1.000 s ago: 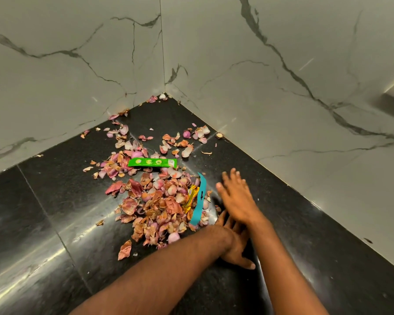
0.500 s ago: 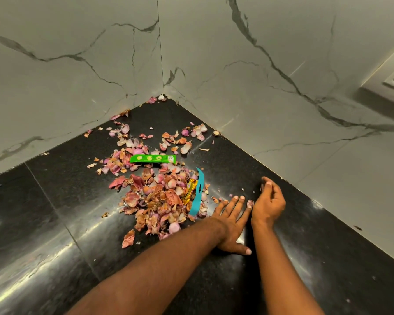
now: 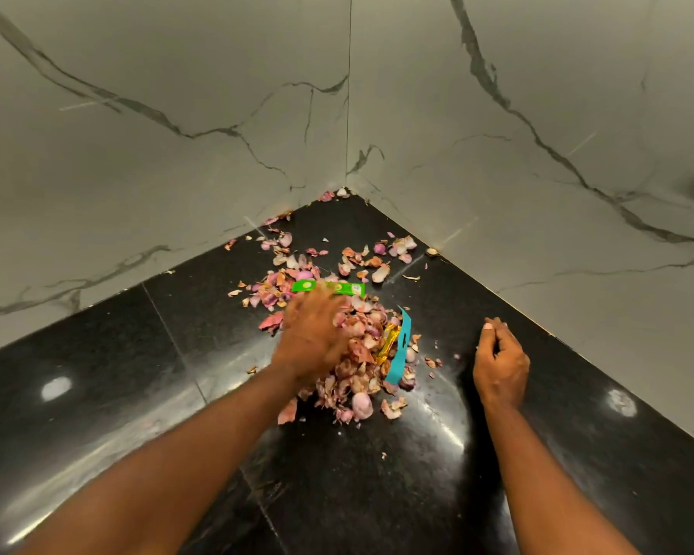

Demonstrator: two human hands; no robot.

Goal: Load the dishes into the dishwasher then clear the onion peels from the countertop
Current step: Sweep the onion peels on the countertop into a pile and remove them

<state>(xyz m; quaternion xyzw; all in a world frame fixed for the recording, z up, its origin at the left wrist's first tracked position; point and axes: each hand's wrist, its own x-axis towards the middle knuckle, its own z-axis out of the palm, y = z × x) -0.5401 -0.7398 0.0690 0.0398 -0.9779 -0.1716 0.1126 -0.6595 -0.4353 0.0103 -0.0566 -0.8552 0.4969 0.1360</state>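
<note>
Black countertop (image 3: pixel 97 374) (glossy), marble-look walls (image 3: pixel 157 154)

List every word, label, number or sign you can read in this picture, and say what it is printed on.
No text can be read.
Green wrapper: round marks and print, too blurred to read.
Yellow wrapper: print too small to read.
Teal strip: no lettering visible.
</note>
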